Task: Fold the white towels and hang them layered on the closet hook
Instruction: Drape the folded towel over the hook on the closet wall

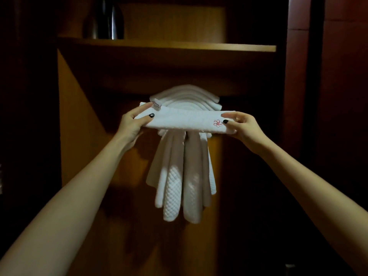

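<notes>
Left hand (132,121), right hand (242,124) pinch folded towel (183,121) at 9, 3 o'clock ends; layered towels (173,186) hang behind in closet (79,136).

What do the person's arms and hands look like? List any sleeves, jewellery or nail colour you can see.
The left arm and right arm are bare, with no sleeves in view. The left hand and right hand show no rings, watch or bracelets. The left thumbnail and right thumbnail are painted black.

Single head-worn wide-angle view, straight ahead into the wooden closet (79,126), close to the hanging towels (173,186).
</notes>
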`<control>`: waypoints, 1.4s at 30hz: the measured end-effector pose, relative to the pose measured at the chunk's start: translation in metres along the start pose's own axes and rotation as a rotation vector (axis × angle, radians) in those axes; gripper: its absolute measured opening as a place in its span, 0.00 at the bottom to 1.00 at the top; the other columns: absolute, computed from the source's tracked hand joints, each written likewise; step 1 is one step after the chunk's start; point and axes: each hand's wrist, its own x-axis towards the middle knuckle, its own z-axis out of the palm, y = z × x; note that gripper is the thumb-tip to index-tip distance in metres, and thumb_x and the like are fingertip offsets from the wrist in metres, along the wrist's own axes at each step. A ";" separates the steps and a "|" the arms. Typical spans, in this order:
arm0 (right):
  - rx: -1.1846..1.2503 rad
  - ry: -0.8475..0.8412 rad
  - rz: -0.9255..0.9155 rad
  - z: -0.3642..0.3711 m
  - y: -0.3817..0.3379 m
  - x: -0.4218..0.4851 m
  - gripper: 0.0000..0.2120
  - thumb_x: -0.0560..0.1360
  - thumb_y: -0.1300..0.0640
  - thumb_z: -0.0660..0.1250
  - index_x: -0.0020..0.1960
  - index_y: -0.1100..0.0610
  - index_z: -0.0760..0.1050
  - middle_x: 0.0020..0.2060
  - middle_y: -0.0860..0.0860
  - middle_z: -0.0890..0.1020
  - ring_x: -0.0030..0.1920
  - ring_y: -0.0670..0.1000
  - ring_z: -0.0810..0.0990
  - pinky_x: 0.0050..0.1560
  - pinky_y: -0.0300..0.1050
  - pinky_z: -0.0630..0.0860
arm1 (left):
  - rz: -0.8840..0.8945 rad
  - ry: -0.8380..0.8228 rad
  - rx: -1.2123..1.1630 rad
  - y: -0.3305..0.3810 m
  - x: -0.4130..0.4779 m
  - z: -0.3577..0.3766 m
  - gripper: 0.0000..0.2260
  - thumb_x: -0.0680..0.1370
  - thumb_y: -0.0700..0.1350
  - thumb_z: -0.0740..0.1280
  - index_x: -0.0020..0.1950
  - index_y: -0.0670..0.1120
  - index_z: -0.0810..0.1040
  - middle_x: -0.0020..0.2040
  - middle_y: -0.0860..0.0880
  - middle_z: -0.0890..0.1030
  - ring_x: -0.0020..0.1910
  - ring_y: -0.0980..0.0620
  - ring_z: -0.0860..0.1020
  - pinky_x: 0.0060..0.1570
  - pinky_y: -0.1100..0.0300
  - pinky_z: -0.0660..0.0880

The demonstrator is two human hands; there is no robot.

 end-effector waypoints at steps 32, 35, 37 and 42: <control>0.191 0.287 0.001 0.014 0.053 0.243 0.07 0.77 0.67 0.65 0.51 0.64 0.81 0.53 0.64 0.82 0.55 0.62 0.82 0.54 0.56 0.79 | 0.157 0.032 0.120 -0.047 0.237 0.017 0.07 0.80 0.45 0.67 0.56 0.51 0.82 0.51 0.53 0.85 0.52 0.56 0.82 0.48 0.64 0.79; 0.012 0.287 0.006 0.016 0.056 0.237 0.11 0.77 0.63 0.65 0.56 0.68 0.79 0.54 0.64 0.82 0.57 0.62 0.80 0.61 0.61 0.76 | 0.119 0.015 0.312 -0.043 0.237 0.017 0.11 0.80 0.50 0.66 0.59 0.48 0.81 0.56 0.51 0.82 0.50 0.59 0.81 0.52 0.66 0.76; -0.009 0.340 -0.012 0.015 0.056 0.232 0.08 0.75 0.63 0.68 0.51 0.66 0.81 0.49 0.61 0.84 0.51 0.59 0.82 0.55 0.55 0.79 | 0.045 0.063 0.531 -0.042 0.234 0.016 0.14 0.81 0.54 0.63 0.58 0.47 0.80 0.53 0.49 0.82 0.49 0.55 0.81 0.51 0.63 0.76; -0.388 0.430 -0.046 0.018 0.048 0.223 0.15 0.75 0.60 0.66 0.30 0.58 0.70 0.28 0.52 0.74 0.31 0.52 0.73 0.29 0.43 0.67 | 0.052 0.140 0.943 -0.034 0.227 0.014 0.21 0.83 0.51 0.58 0.62 0.35 0.77 0.61 0.37 0.79 0.60 0.39 0.76 0.56 0.55 0.71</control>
